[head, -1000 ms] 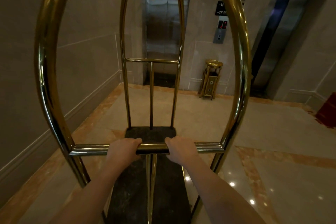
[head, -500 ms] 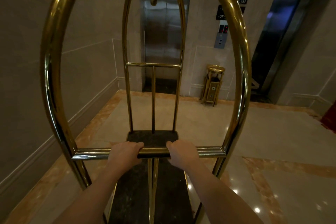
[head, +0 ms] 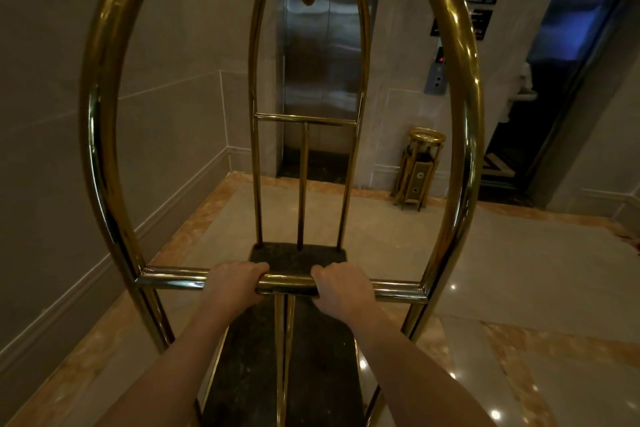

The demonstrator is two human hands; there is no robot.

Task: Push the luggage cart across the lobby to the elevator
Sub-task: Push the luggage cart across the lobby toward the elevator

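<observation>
A brass luggage cart [head: 104, 135] with tall arched frames and a dark carpeted deck fills the middle of the view; the deck carries nothing. My left hand [head: 232, 282] and my right hand [head: 343, 284] are both wrapped around its horizontal push bar [head: 398, 290], one on each side of the centre post. Straight ahead, seen through the arches, stands a steel elevator door [head: 322, 55], which is closed. A second elevator [head: 554, 80] to the right is open and dark inside.
A beige wall with a skirting board [head: 86, 274] runs close along the cart's left side. A gold ash bin [head: 419, 170] stands against the wall between the two elevators, below the call panel [head: 437, 74]. Polished marble floor [head: 519, 270] stretches to the right.
The cart and I have rolled forward toward the elevators, which appear larger and nearer. My hands have kept the same grip on the bar.
</observation>
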